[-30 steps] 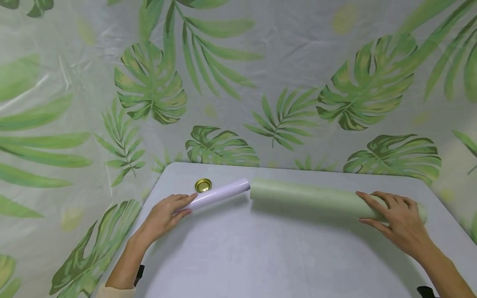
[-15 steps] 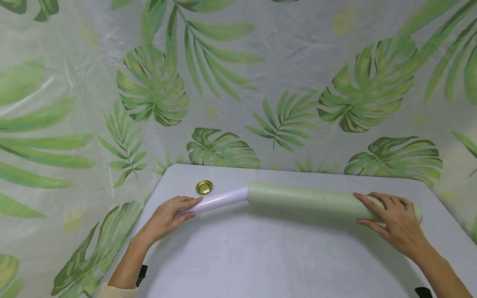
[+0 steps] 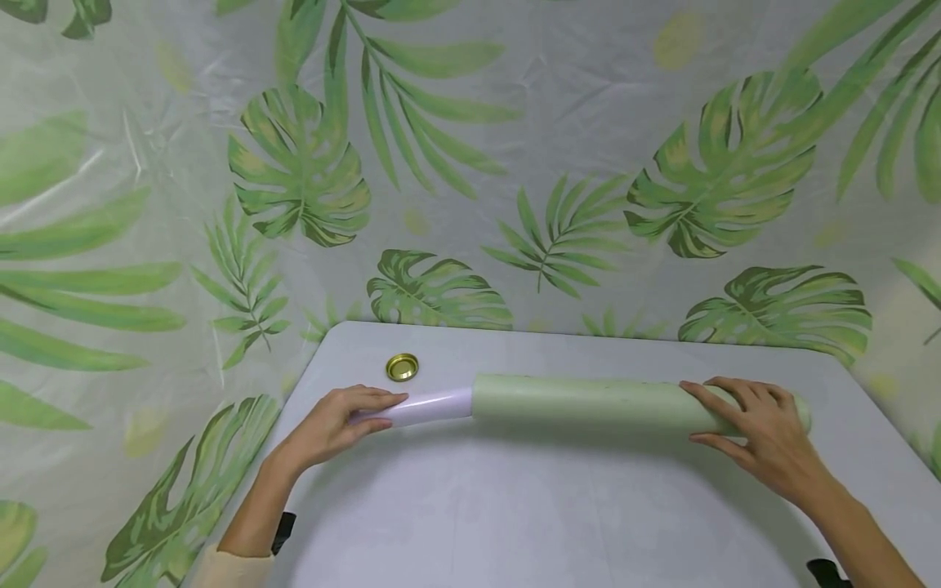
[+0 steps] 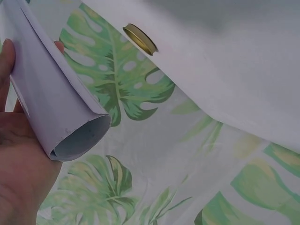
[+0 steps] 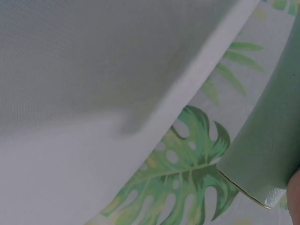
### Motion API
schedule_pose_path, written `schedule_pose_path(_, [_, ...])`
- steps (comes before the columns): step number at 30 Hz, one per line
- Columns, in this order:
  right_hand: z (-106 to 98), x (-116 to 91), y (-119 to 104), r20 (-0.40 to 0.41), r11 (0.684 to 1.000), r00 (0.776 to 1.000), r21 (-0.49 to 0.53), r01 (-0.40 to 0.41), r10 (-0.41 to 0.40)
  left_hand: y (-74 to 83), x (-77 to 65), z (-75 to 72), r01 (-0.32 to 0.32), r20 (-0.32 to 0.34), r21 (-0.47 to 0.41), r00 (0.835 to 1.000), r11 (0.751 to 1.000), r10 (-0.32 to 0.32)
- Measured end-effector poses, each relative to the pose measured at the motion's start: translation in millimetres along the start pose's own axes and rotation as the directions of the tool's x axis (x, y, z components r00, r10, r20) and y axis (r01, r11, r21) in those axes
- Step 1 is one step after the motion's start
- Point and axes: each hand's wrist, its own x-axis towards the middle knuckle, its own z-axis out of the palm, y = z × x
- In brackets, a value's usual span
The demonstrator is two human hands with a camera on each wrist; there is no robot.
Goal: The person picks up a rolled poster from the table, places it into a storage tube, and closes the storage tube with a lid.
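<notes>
My left hand (image 3: 334,425) grips a shiny pale lilac tube (image 3: 437,403) near its outer end. In the left wrist view the lilac tube (image 4: 56,98) is a rolled sheet with an overlapping edge and a hollow end. A wider pale green tube (image 3: 573,404) is held by my right hand (image 3: 764,429) near its right end. The lilac tube's inner end goes into the green tube's left mouth; how deep is hidden. Both are raised above the table, roughly in line. The right wrist view shows the outer end of the green tube (image 5: 262,140).
A small round gold lid (image 3: 402,367) lies on the white table (image 3: 515,506), behind the lilac tube. The table's back edge meets a leaf-printed curtain (image 3: 573,122), which also hangs along the left side.
The lilac tube, first apart from the green tube's mouth, has gone into it, and less of it shows. My right hand has moved left with the green tube. Both tubes are more level.
</notes>
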Motion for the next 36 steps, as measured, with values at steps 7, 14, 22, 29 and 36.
schedule_pose_path(7, [1.8,5.0,-6.4,0.017,1.000,1.000,0.012,0.023,-0.023,3.3,3.6,1.1,0.006,0.046,-0.076,0.999,0.997,-0.003])
schedule_pose_path(14, [4.2,9.5,-14.4,0.046,0.998,0.998,0.055,0.036,-0.039,7.7,11.1,4.8,0.025,0.116,-0.173,0.993,0.985,-0.005])
schedule_pose_path(22, [6.3,12.6,-24.5,0.036,0.996,0.998,0.068,0.055,-0.058,14.4,18.3,11.5,0.005,0.157,-0.247,0.987,0.969,0.035])
schedule_pose_path(29, [5.4,13.4,-25.8,0.038,0.996,0.998,0.071,0.049,-0.051,22.6,22.6,19.3,0.017,0.202,-0.276,0.978,0.961,0.041])
schedule_pose_path(36, [4.9,14.6,-28.7,-0.028,0.996,0.998,0.060,0.060,-0.059,24.8,22.8,19.6,-0.008,0.188,-0.218,0.981,0.976,0.050])
